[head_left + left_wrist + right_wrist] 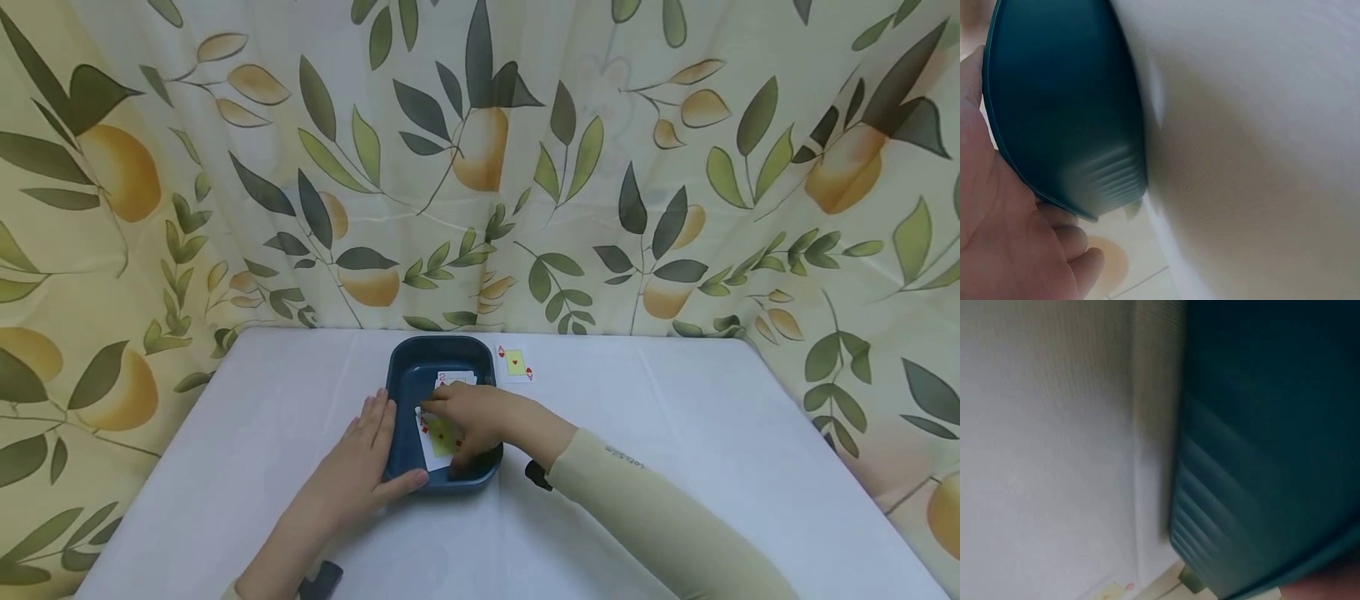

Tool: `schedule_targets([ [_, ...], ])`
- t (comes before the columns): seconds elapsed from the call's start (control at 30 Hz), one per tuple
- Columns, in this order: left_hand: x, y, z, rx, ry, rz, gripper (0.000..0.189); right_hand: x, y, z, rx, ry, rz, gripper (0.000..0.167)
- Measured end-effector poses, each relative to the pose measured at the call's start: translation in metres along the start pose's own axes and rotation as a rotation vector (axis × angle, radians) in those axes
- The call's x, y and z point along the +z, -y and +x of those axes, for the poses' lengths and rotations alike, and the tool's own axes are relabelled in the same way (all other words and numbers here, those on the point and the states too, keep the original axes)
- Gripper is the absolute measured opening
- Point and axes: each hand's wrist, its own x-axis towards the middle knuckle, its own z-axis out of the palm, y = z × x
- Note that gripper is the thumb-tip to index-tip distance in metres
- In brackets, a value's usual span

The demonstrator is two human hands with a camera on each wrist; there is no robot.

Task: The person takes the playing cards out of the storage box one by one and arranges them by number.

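A dark blue tray [401, 454] with rounded corners stands on the white-covered table. My left hand [352, 471] rests against its left side, fingers laid along the rim and thumb at the near edge. In the left wrist view, the left fingers [1071, 240] touch the tray's outer wall [1060, 94]. Reaching into the tray, my right hand [483, 417] holds a playing card [440, 442] with red diamonds and a yellow middle, between thumb and fingers. Another playing card [453, 377] lies behind that hand, partly covered.
Just right of the tray, a playing card [515, 363] with red hearts lies face up on the white cloth [637, 417]. Behind the table hangs a fruit-and-leaf patterned curtain [480, 208].
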Motion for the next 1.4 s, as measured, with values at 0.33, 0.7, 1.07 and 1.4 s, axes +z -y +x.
schedule_targets([
  [0.33,0.001,-0.002,0.0,-0.006,0.011,-0.009,0.108,0.014,0.003,0.009,0.031,-0.035,-0.063,0.087],
  [0.7,-0.001,-0.003,0.0,-0.017,0.026,0.005,0.109,0.013,0.005,0.009,0.027,-0.051,-0.032,0.085],
  [1.07,0.002,-0.001,-0.001,-0.014,0.031,0.013,0.111,0.001,-0.002,-0.002,0.014,-0.146,0.04,0.089],
  [1.4,0.002,-0.004,0.002,-0.027,0.027,0.016,0.111,-0.037,-0.021,-0.025,0.065,-0.234,0.118,0.09],
])
